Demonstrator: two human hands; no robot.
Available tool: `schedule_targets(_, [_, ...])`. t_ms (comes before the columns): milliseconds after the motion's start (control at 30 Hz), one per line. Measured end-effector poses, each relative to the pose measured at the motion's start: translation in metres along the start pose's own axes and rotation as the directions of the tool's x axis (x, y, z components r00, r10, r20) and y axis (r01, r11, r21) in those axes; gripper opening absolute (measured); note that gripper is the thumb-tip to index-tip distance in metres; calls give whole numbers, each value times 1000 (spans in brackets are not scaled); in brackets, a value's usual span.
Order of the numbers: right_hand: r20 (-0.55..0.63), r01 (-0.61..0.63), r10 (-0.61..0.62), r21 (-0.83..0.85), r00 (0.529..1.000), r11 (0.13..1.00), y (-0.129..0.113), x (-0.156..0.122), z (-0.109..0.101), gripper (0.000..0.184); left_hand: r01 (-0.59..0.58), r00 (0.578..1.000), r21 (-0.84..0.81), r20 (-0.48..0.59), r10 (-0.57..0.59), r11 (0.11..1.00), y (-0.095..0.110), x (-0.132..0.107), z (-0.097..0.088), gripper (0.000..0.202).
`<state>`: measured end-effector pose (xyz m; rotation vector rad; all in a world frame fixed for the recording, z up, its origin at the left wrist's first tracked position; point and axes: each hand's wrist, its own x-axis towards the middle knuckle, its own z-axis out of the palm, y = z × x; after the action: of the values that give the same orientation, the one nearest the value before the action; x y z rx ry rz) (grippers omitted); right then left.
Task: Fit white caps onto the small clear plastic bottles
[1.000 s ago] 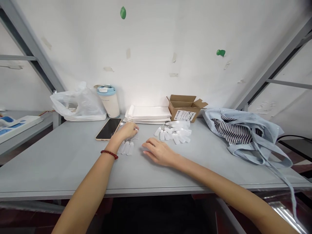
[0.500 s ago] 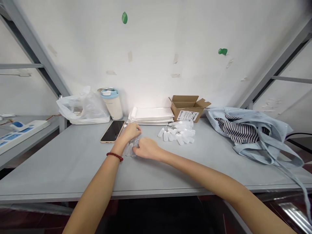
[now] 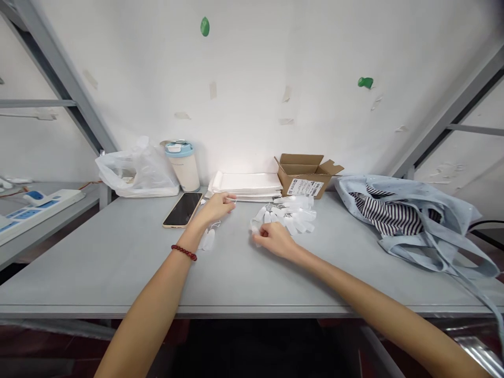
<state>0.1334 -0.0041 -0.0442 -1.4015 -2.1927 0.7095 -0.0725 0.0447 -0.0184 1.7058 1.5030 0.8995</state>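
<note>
My left hand (image 3: 217,207), with a red bead bracelet (image 3: 184,252) at the wrist, is closed with its fingertips together. A small pale sliver shows at its fingertips, too thin to make out. Under and beside that hand lie a few white oblong tags (image 3: 208,240) with thin ties, partly hidden. My right hand (image 3: 277,240) is closed in a pinch on a whitish translucent tag (image 3: 254,227), its shape blurred. Just behind this hand a fanned pile of white tags (image 3: 301,215) lies on the grey table (image 3: 220,283).
A phone (image 3: 183,210) lies left of my left hand. Behind stand a plastic bag (image 3: 137,170), a blue-lidded cup (image 3: 185,168), a stack of white paper-like sheets (image 3: 248,184) and an open cardboard box (image 3: 305,178). A light blue cloth bag (image 3: 397,210) lies at right.
My right hand has moved right, from beside my left hand to the front of the fanned pile, carrying a whitish tag. My left hand has shifted slightly right; fewer tags show beside it.
</note>
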Motion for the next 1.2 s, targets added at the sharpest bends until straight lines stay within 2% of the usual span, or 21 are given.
schedule_targets(67, [-95,6,3,87,996,996,5,-5,-4,27,15,1000,-199,9,-14,980,5,-3,4,38])
schedule_targets(167, [-175,43,-2,227,984,973,2,-9,-11,27,60,997,-438,62,-37,897,16,-9,11,36])
schedule_targets(267, [-151,83,-28,368,988,926,-2,-8,-19,25,122,986,-594,163,-30,795,29,-16,20,32])
schedule_targets(333, [-122,110,-62,443,991,890,-2,-7,-24,25,157,978,-637,207,-29,755,35,-19,26,29])
schedule_targets(533, [-6,113,-138,604,990,789,3,-4,-33,25,133,984,-660,176,-20,740,42,-24,36,22])
schedule_targets(867, [0,24,-38,782,999,623,7,0,-31,22,61,969,-592,229,95,804,39,-24,36,29])
schedule_targets(1200, [9,-36,46,768,999,640,6,-1,-32,22,124,948,-527,313,57,841,41,-27,38,22])
